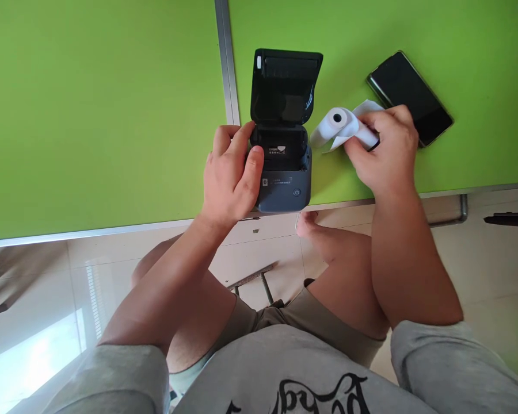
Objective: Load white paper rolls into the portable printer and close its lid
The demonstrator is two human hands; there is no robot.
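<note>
- Far left, the green table (112, 115) spreads out, with a metal strip (228, 63) dividing its surface.
- My left hand (233, 172) lies against the printer's left side, thumb along the rim and fingers near the hinge; whether they clamp round it, I cannot tell.
- The dark printer (284, 192) sits at the table's near edge, its lid (284, 86) raised and its compartment exposed.
- Just right of it, my paper roll (365, 135) is tilted, its hollow core facing the printer and a loose sheet curling off.
- My right hand (386, 144), well apart from my left, pinches the roll between thumb and fingers.
- Beyond that hand, a phone (410, 95) lies slanted on the table, screen dark.
</note>
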